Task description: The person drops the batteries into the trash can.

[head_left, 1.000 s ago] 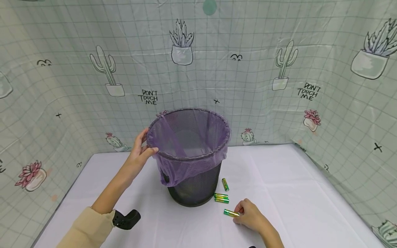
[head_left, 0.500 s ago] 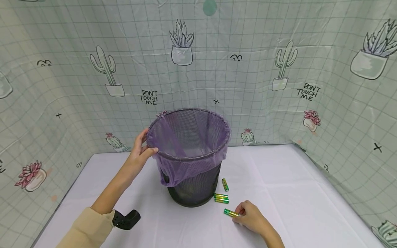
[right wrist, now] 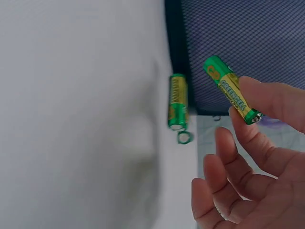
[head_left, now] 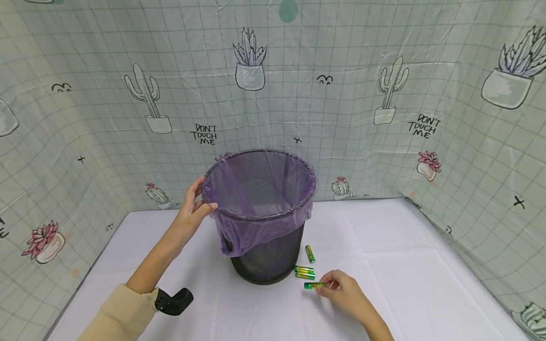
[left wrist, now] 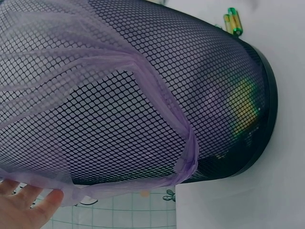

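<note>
A black mesh wastebasket (head_left: 268,258) stands upright on the white table, lined with a purple bag (head_left: 256,237) folded over its rim. My left hand (head_left: 194,208) grips that rim at the left, thumb on the near side; in the left wrist view its fingertips (left wrist: 56,196) lie against the liner. Between thumb and forefinger, my right hand (head_left: 343,291) pinches a green and yellow battery (right wrist: 231,90), right of the basket's base. Two batteries (head_left: 304,273) lie side by side close to the base, and another battery (head_left: 309,254) lies just behind them.
A patterned cloth (head_left: 273,109) with cactus drawings hangs around the back and sides of the white table (head_left: 384,246). A black wrist device (head_left: 174,301) sits at the left sleeve. Through the mesh, something yellow and green (left wrist: 244,107) shows low in the basket.
My right hand has moved slightly up and left with the battery, which has turned nearer to level in the head view. The left hand and basket have stayed in place.
</note>
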Motion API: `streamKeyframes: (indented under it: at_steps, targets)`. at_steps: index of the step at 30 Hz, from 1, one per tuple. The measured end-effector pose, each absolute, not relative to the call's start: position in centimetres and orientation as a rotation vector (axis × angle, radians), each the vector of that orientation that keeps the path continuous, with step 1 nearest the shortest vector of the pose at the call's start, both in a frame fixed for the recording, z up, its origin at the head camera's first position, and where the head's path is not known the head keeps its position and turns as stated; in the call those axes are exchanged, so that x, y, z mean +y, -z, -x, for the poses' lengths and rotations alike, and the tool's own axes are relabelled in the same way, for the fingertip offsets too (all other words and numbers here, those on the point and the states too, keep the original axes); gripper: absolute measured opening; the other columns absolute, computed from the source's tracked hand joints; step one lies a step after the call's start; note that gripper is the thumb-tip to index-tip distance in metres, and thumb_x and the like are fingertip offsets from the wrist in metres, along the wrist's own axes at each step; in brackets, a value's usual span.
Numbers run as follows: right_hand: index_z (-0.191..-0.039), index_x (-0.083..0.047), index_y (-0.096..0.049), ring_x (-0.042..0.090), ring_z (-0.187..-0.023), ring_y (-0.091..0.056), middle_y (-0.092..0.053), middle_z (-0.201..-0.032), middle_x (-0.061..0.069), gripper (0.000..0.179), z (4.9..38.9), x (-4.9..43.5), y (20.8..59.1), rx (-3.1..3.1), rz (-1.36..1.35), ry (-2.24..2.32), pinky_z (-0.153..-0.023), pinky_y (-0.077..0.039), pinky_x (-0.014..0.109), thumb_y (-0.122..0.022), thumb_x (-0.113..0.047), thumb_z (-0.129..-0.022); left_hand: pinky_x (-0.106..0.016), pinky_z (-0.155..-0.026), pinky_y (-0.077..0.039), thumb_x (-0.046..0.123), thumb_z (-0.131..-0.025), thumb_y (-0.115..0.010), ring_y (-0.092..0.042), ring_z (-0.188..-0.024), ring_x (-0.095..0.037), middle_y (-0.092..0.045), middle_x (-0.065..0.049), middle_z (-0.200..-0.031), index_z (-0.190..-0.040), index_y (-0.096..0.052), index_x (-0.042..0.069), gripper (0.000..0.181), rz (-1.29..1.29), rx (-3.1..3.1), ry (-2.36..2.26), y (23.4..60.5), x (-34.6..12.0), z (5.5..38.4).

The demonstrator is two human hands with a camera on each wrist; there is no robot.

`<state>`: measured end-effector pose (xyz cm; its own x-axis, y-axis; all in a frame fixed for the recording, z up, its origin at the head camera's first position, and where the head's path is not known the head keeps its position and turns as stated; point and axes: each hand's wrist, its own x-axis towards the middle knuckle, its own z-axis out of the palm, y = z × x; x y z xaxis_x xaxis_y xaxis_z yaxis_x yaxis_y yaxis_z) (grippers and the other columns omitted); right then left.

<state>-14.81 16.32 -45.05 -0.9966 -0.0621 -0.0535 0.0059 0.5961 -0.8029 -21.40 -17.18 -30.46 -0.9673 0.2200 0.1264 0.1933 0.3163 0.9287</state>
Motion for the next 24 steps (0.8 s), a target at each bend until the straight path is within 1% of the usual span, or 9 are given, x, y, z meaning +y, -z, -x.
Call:
streamKeyframes:
  at_steps: [9,17,24]
  targets:
    - [-0.090,-0.010,-0.066,0.008,-0.073,-0.051,-0.058,-0.080,-0.002,0.017,14.9,16.0,41.4,2.821,0.098,1.485,-0.065,-0.044,0.020,-0.073,-0.021,-0.078,-0.061,-0.109,-0.013,0.023,-0.090,-0.044,-0.013,-0.140,-0.043,0.003,-0.016,-0.154,-0.150,0.004,0.018,0.077,-0.401,2.530,-1.783,30.5,-17.2,21.4]
    - [-0.091,-0.014,-0.067,0.003,-0.077,-0.053,-0.058,-0.080,-0.006,0.013,15.3,15.8,38.3,2.977,0.268,1.523,-0.072,-0.047,0.021,-0.070,-0.021,-0.081,-0.060,-0.110,-0.014,0.023,-0.091,-0.044,-0.017,-0.140,-0.041,0.002,-0.016,-0.154,-0.150,0.004,0.019,0.076,-0.411,2.530,-1.789,30.5,-17.2,21.4]
    - [-0.093,-0.014,-0.067,0.005,-0.078,-0.053,-0.058,-0.083,-0.005,0.012,15.5,15.5,35.3,3.043,0.396,1.603,-0.075,-0.047,0.022,-0.069,-0.022,-0.083,-0.061,-0.109,-0.014,0.023,-0.091,-0.044,-0.015,-0.140,-0.042,0.002,-0.015,-0.155,-0.150,0.004,0.018,0.077,-0.418,2.528,-1.789,30.5,-17.2,21.4]
